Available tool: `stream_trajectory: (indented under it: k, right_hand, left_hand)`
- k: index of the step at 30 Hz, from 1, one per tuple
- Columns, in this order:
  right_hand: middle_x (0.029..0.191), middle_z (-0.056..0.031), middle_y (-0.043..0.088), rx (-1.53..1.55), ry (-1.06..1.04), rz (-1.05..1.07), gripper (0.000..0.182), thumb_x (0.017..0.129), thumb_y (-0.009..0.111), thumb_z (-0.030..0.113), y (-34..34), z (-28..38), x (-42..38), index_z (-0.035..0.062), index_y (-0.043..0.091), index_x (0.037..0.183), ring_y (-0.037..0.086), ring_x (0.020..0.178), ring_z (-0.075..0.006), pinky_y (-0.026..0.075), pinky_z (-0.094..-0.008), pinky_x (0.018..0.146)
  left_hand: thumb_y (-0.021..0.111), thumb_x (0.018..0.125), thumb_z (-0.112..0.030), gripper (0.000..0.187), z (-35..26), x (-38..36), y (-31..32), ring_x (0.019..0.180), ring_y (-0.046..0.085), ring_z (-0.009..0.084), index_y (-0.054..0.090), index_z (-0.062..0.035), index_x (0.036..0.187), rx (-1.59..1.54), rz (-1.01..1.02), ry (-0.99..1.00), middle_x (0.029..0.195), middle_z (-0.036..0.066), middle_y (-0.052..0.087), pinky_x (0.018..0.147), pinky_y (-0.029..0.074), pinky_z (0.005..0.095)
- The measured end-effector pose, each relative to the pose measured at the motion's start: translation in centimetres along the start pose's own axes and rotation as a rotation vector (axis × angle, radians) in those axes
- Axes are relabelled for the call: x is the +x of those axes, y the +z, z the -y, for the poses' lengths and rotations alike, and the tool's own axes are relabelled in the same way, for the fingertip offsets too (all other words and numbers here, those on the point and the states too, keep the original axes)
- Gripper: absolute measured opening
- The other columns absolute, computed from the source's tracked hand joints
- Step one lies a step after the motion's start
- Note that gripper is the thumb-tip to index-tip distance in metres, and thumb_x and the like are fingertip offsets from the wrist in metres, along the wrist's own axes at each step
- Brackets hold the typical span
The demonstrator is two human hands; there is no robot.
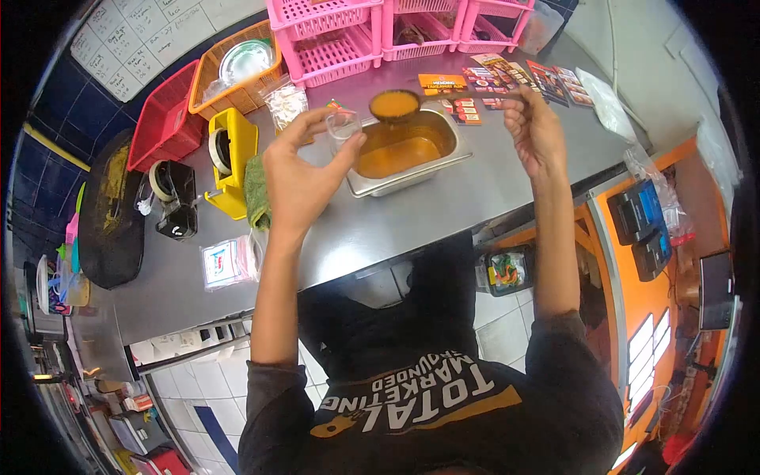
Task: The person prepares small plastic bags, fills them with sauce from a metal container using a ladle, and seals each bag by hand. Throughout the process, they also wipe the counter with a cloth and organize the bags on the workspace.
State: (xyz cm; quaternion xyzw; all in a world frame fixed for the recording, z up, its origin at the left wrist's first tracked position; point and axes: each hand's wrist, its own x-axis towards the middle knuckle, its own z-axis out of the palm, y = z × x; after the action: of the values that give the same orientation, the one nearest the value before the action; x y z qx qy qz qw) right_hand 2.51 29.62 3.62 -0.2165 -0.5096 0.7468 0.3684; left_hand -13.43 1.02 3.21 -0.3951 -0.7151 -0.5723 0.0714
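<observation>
My left hand (pixel 305 166) is closed around a small clear plastic cup (pixel 343 127), held up at the left side of a steel food pan (pixel 372 187). Orange-brown sauce (pixel 404 152) lies inside the pan. In my right hand (pixel 535 131) is the long dark handle of a ladle (pixel 393 105), pinched near its far end. The ladle's bowl is full of the same sauce and hangs over the back of the pan, a short way right of the cup.
Pink plastic racks (pixel 336 67) stand behind the pan. Printed flyers (pixel 475 79) lie at the back right. On the left are a yellow tape dispenser (pixel 237 158), a green cloth (pixel 256 190), a red basket (pixel 166 119) and an orange basket (pixel 207 101). Plastic packets (pixel 229 261) rest near the front edge.
</observation>
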Motion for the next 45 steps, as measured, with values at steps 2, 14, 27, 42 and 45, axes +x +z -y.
stream_trajectory:
  k: [2, 14, 27, 42, 45]
  right_hand:
    - [0.085, -0.0121, 0.071, 0.008, -0.038, 0.013, 0.026, 0.104, 0.055, 0.020, 0.5, 1.1, 0.3, -0.0035, 0.064, 0.108, 0.069, 0.070, -0.0139, 0.059, -0.0241, 0.064]
    - [0.087, -0.0142, 0.072, -0.177, -0.304, 0.114, 0.030, 0.105, 0.056, 0.023, 3.6, 4.8, 0.0, -0.0051, 0.066, 0.107, 0.070, 0.072, -0.0160, 0.060, -0.0249, 0.066]
    - [0.087, -0.0142, 0.074, -0.399, -0.637, 0.186, 0.034, 0.108, 0.054, 0.028, 3.7, 6.4, -2.2, -0.0030, 0.067, 0.110, 0.071, 0.071, -0.0155, 0.060, -0.0275, 0.067]
    - [0.094, -0.0159, 0.074, -0.445, -0.955, 0.346, 0.025, 0.108, 0.053, 0.016, 4.5, 5.3, -6.0, -0.0055, 0.065, 0.110, 0.075, 0.079, -0.0196, 0.063, -0.0303, 0.071]
    - [0.090, -0.0175, 0.074, -0.391, -0.893, 0.199, 0.027, 0.108, 0.053, 0.018, 4.3, 4.6, -6.4, -0.0062, 0.065, 0.109, 0.075, 0.074, -0.0206, 0.063, -0.0308, 0.068]
  left_hand:
    - [0.082, 0.082, -0.010, 0.034, 0.7, 0.5, 0.8, 0.099, 0.069, 0.0131, 0.071, 0.0021, 0.112, 0.030, -0.015, 0.012, 0.103, 0.008, 0.076, 0.092, 0.051, 0.0291]
    - [0.085, 0.081, -0.014, 0.037, 0.5, 1.4, 3.1, 0.095, 0.068, 0.0109, 0.072, 0.0022, 0.112, -0.017, -0.082, -0.035, 0.100, 0.007, 0.076, 0.087, 0.052, 0.0276]
    - [0.087, 0.079, -0.018, 0.041, 0.9, 1.1, 4.3, 0.090, 0.070, 0.0132, 0.072, 0.0013, 0.112, -0.075, -0.106, -0.042, 0.097, 0.010, 0.077, 0.083, 0.054, 0.0291]
    - [0.089, 0.076, -0.020, 0.043, 1.2, 1.2, 4.9, 0.087, 0.072, 0.0174, 0.072, 0.0020, 0.108, -0.094, -0.161, 0.010, 0.095, 0.013, 0.077, 0.079, 0.056, 0.0327]
    - [0.087, 0.078, -0.017, 0.038, 1.4, 1.1, 5.0, 0.089, 0.071, 0.0148, 0.072, 0.0019, 0.108, -0.111, -0.134, 0.003, 0.097, 0.011, 0.077, 0.079, 0.056, 0.0305]
